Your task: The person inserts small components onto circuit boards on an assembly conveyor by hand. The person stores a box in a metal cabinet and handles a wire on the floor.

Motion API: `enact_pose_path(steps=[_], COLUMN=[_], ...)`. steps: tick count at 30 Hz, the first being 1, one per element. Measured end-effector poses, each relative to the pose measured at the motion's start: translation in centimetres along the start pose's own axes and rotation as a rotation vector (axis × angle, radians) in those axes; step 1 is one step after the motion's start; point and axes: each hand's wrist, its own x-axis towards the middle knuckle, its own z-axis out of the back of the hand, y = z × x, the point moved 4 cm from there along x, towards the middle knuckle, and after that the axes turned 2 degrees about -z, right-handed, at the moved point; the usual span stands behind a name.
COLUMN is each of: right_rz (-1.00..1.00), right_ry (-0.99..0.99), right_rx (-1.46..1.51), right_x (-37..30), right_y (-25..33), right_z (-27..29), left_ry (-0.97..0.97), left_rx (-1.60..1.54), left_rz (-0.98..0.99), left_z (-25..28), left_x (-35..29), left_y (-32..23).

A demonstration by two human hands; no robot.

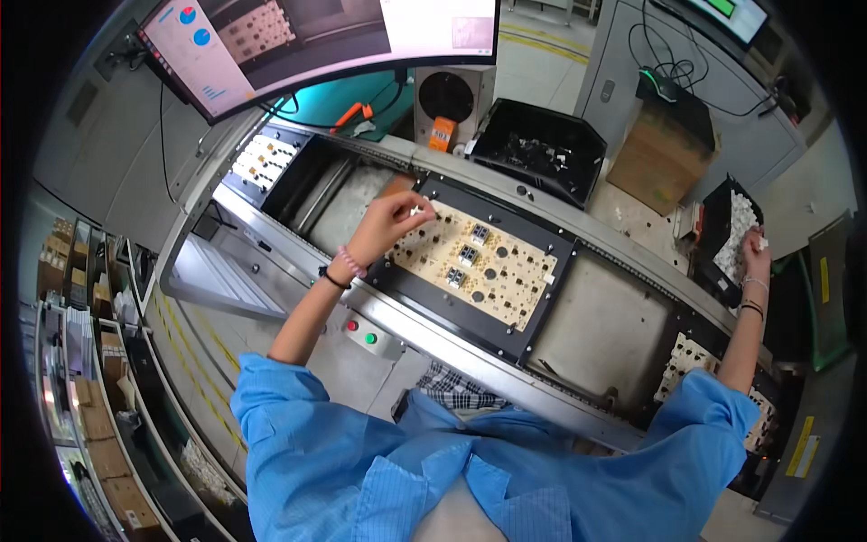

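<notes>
My left hand (390, 222) is over the far left corner of a cream circuit board panel (506, 275), its fingers pinched on a small white connector (417, 211). Black square parts (467, 256) and dark round ones stand on the panel, which sits in a black carrier frame (433, 310) on the conveyor. Far to the right, my right hand (757, 260) is at a black bin (713, 212) heaped with small white connectors (739, 226). Its fingers are closed on a white connector (763, 243), partly hidden by the fingertips.
Metal conveyor rails (596, 221) cross in front of me. More board panels lie at the left (264, 163) and right (684, 359). Behind stand a black tray of dark parts (539, 149), a cardboard box (662, 154) and a monitor (334, 45). A button box (368, 339) hangs on the near side.
</notes>
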Motion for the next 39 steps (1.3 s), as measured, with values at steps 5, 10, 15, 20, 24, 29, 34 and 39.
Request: enact_pose_path(steps=[5,10,15,20,24,29,34,39], right_rz=[-0.093,0.031,-0.16,-0.247,-0.352,-0.32,-0.46,-0.567], right_ry=[0.107,-0.084,-0.033,-0.023,0.067,-0.059,-0.055,0.03], right_rx=[0.194,0.062,0.111,0.073,-0.057,-0.248,-0.462,-0.796], right_x=[1.1,-2.6,-7.6,-14.2,-17.9,-22.0,-24.0,-24.1], right_y=[4.9,0.6,-4.1,-11.3,-17.3,-23.5,-30.8,-38.5], right_z=[0.5,-3.4,-9.6,-14.2,-16.5,-16.0,-15.9,-16.2], left_ry=[-0.048,-0.004,0.044,0.078,0.107,0.019,-0.03,0.06], left_rx=[0.243,0.394,0.387,0.406,0.485,0.045,-0.899,-1.405], left_rz=[-0.227,-0.356,-0.332,-0.378,-0.46,-0.218,0.234,0.378], left_z=[-2.5,-3.6,-3.9,-4.4,-4.2,-0.7,1.4,-0.3], left_x=[1.9,2.7,2.9,3.6,4.1,4.6,3.0,1.5], left_y=[1.0,2.4,2.5,1.8,2.2,2.0,6.7,4.9])
